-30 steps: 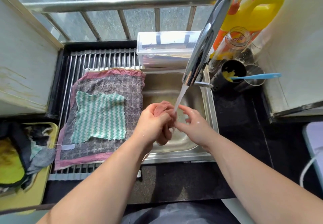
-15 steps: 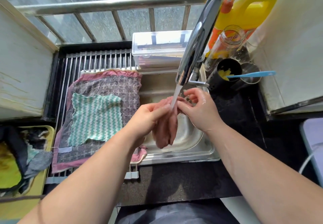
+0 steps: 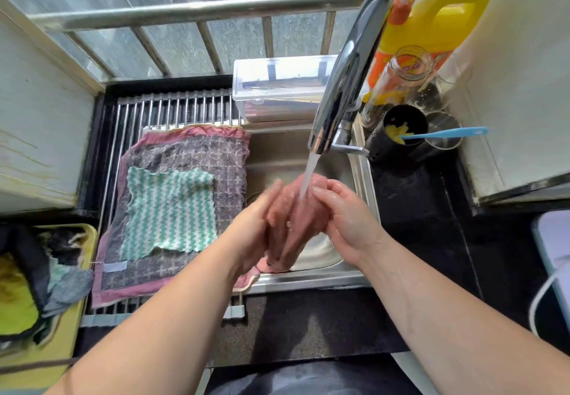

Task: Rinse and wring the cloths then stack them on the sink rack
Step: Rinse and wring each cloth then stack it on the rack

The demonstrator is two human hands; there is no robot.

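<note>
A wet pink cloth (image 3: 294,225) hangs bunched between my two hands over the steel sink (image 3: 361,175), right under the water running from the chrome tap (image 3: 342,86). My left hand (image 3: 256,225) holds its left side and my right hand (image 3: 345,218) grips its right side. On the roll-up sink rack (image 3: 172,107) to the left lies a large grey-and-pink checked cloth (image 3: 197,154) spread flat, with a green-and-white zigzag cloth (image 3: 169,209) on top of it.
A yellow tray (image 3: 61,342) at the left holds several crumpled cloths. A clear lidded box (image 3: 277,83) stands behind the sink. Right of the tap are a yellow jug (image 3: 431,21), a glass jar (image 3: 398,83) and a black cup (image 3: 401,129) with a blue-handled tool.
The pink cloth went from a small wad in my left hand to hanging long between both hands under the stream. My right hand closed onto it.
</note>
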